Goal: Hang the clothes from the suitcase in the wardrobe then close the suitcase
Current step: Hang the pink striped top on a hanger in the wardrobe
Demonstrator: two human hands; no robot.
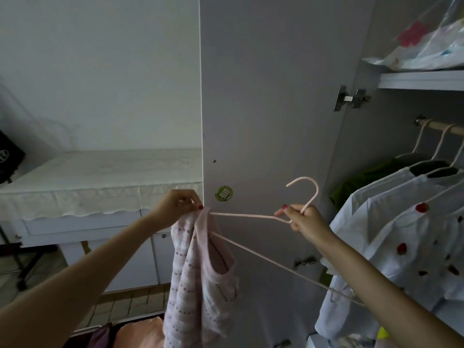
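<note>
A pale pink knitted top point(198, 280) with rows of small dark marks hangs in front of the open wardrobe door point(263, 96). My left hand point(175, 207) pinches its shoulder at the left end of a thin pink hanger point(251, 216). My right hand point(302, 219) grips that hanger just below its hook. One hanger arm is inside the top; the other arm runs down to the right, bare. At the bottom edge lie more clothes point(140, 332), pink and purple; the suitcase itself cannot be made out.
Inside the wardrobe on the right, a wooden rail point(444, 128) carries several white shirts point(401, 222) with red spots and a green garment point(361, 182). A shelf point(421, 80) above holds plastic-wrapped bedding. A low white cabinet point(100, 182) with a lace cover stands on the left.
</note>
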